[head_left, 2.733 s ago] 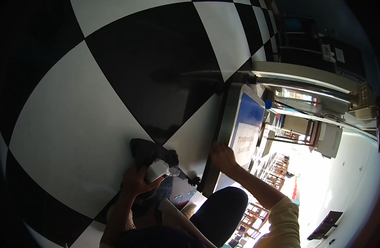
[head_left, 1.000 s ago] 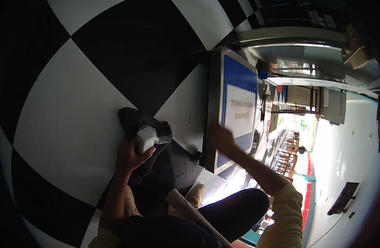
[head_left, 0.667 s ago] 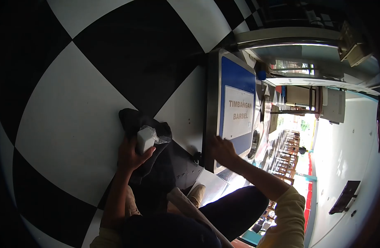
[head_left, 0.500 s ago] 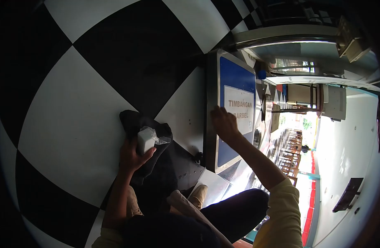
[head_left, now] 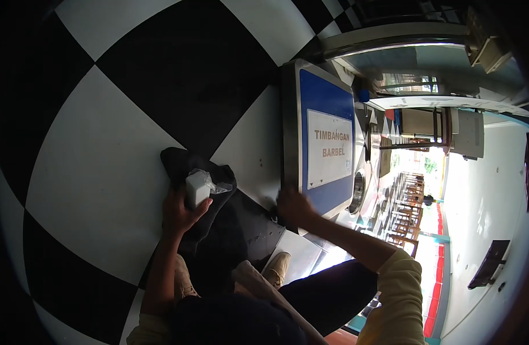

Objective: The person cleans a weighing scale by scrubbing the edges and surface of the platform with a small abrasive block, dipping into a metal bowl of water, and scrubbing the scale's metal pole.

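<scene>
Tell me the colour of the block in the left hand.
The block is white; the head view shows it best.

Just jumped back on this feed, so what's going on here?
A person has a pale block in the left hand, with clear plastic bunched against it, above a dark cloth on the checkered floor. The right hand is at the dark side of a blue panel labelled "TIMBANGAN BARBEL", near its lower corner. That hand is blurred, so I can't tell whether it touches the side or holds anything.
</scene>
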A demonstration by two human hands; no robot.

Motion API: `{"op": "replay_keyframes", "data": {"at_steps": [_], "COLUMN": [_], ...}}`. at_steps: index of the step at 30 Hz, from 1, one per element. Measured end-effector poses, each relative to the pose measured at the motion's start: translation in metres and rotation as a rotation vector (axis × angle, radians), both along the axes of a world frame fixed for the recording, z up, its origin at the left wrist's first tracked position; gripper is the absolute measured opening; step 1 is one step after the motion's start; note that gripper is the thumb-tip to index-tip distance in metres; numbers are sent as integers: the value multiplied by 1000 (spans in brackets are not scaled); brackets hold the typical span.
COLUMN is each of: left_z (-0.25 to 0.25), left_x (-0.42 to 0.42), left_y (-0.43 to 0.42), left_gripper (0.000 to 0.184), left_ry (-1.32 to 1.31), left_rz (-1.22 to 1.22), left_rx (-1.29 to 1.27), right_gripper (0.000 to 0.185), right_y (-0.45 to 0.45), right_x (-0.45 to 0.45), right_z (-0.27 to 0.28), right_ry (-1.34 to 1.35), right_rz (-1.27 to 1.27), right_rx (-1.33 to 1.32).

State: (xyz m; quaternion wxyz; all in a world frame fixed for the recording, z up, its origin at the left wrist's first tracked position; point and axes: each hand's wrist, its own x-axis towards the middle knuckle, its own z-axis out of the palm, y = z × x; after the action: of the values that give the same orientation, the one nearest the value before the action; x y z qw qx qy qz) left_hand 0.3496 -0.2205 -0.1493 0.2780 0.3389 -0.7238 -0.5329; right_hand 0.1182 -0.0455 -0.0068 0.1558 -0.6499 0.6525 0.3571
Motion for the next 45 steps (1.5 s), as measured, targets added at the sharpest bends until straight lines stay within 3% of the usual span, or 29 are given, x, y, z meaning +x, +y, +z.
{"op": "replay_keyframes", "data": {"at_steps": [2, 7, 10, 12, 14, 16, 18, 20, 24, 28, 35, 41, 45], "left_z": [-2, -3, -1, 0, -1, -3, -3, -1, -4, -5, -10, -5, -4], "left_x": [1, 0, 0, 0, -1, 0, 3, 2, 1, 0, 2, 1, -2], "left_y": [2, 2, 1, 1, 2, 3, 3, 3, 2, 6, 8, 7, 8], "left_gripper": [58, 59, 59, 58, 58, 57, 58, 59, 58, 57, 59, 56, 52], "left_ry": [2, 11, 10, 2, -6, -21, -59, -67, -23, -15, -49, -19, -20], "left_rz": [8, 19, 11, 24, 30, 28, -7, -24, -12, 33, 40, 24, 11], "left_rx": [-1, 1, -2, -26, -33, -29, 7, 18, -2, -49, -57, -15, 5], "right_gripper": [12, 9, 9, 10, 9, 7, 8, 11, 16, 12, 18, 14, 9], "right_y": [35, -25, -12, 29, 56, 54, 14, -7, 41, 65, -2, 75, 39], "right_x": [21, -22, -14, 14, 28, 21, -3, -29, -24, -27, -89, -24, -41], "right_z": [-13, -10, -10, -11, 13, 11, 28, 32, 36, 46, 12, 13, 7], "right_ry": [-101, 84, 35, -45, -207, -199, -124, -116, -251, -417, -327, -376, -329], "right_rz": [173, 81, 131, 32, 293, 213, -1, 27, 173, -96, -251, -344, -486], "right_rx": [136, -152, -121, 82, 164, -90, -117, -358, -365, -463, -955, -909, -1025]}}
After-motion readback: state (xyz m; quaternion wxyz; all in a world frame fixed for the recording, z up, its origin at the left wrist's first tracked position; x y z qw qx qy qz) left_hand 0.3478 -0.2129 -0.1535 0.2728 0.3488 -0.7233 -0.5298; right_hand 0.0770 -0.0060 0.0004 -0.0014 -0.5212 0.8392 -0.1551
